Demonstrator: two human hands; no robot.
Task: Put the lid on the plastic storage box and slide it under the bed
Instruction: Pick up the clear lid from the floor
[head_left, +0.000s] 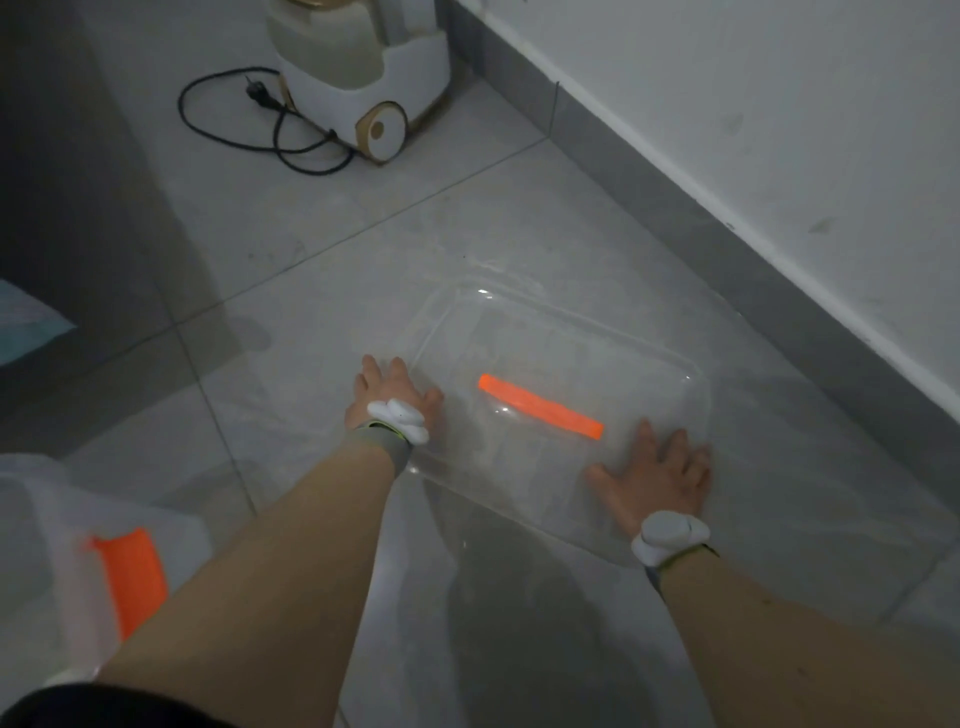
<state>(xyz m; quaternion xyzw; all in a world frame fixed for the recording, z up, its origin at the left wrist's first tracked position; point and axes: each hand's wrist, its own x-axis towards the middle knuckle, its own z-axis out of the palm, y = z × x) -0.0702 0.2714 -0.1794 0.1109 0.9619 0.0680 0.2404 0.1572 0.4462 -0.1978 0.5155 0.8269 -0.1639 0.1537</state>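
A clear plastic lid (550, 338) with an orange strip (540, 407) lies flat on the tiled floor in the middle of the view. My left hand (387, 397) is at its left edge, thumb on top and fingers spread over the rim. At the near right corner, my right hand (657, 475) rests with its thumb on the lid and its fingers reaching the right rim. The translucent storage box (62, 551), with an orange patch (132, 577) on it, stands at the lower left, partly cut off by the frame. The bed's dark side (67, 182) rises at the left.
A white and gold wheeled appliance (363, 78) stands at the back, with its black cord and plug (260, 98) looped on the floor. A white wall with a grey skirting (727, 244) runs diagonally on the right. Light bedding (26, 327) shows at the left edge.
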